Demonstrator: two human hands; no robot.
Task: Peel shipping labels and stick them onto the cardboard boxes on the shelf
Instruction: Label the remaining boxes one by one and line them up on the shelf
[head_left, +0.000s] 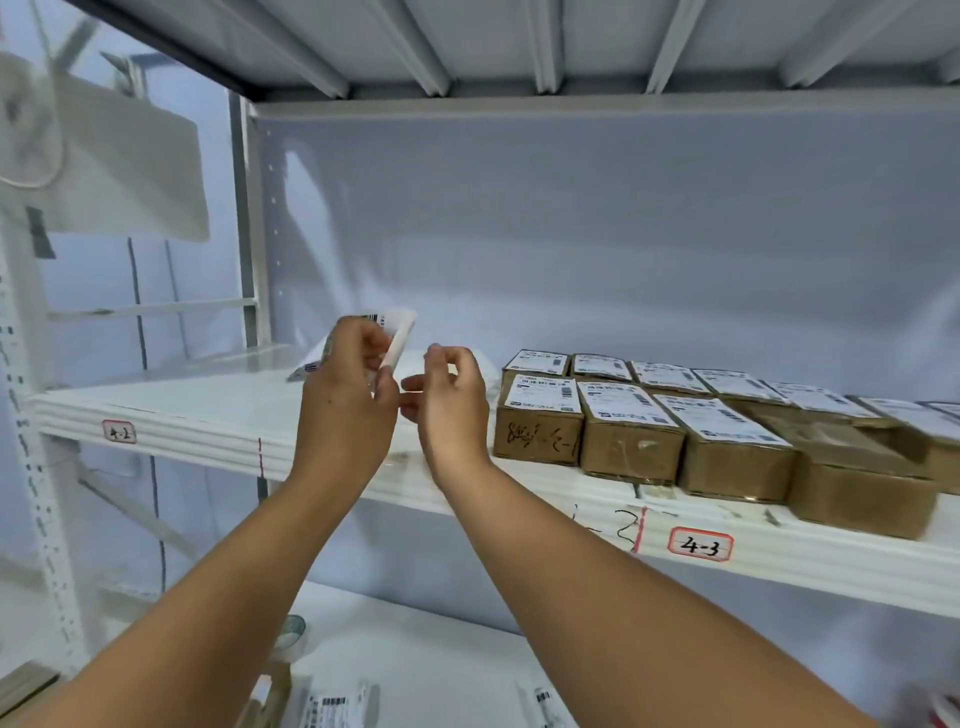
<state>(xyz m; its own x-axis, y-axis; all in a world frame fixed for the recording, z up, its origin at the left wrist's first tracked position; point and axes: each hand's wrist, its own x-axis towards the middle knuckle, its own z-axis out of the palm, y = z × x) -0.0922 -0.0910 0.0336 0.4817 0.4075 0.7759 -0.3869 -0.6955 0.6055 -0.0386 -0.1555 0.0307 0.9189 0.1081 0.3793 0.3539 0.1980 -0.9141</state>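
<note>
The left hand (347, 400) is raised in front of the shelf (208, 415) and pinches a curled white label (397, 338) between thumb and fingers; the label stands upright above the knuckles, its barcode edge at the top. The right hand (453, 402) is just beside it, fingers curled, thumb and forefinger reaching to the label's lower end by the left fingertips. I cannot tell whether it actually grips the label or only touches it.

To the right of the hands, boxes (631, 441) sit on the shelf in two close rows. Most carry a printed sticker (543, 395) on top. One front box (862, 491) farther right shows a bare brown top. The leftmost front box has handwriting on its side.

The shelf's front edge bears red-framed tags, "4-2" (119, 432) at left and "4-3" (700, 544) at right. On the lower shelf (431, 654) lie loose labels (335, 709) and a tape roll (293, 631).
</note>
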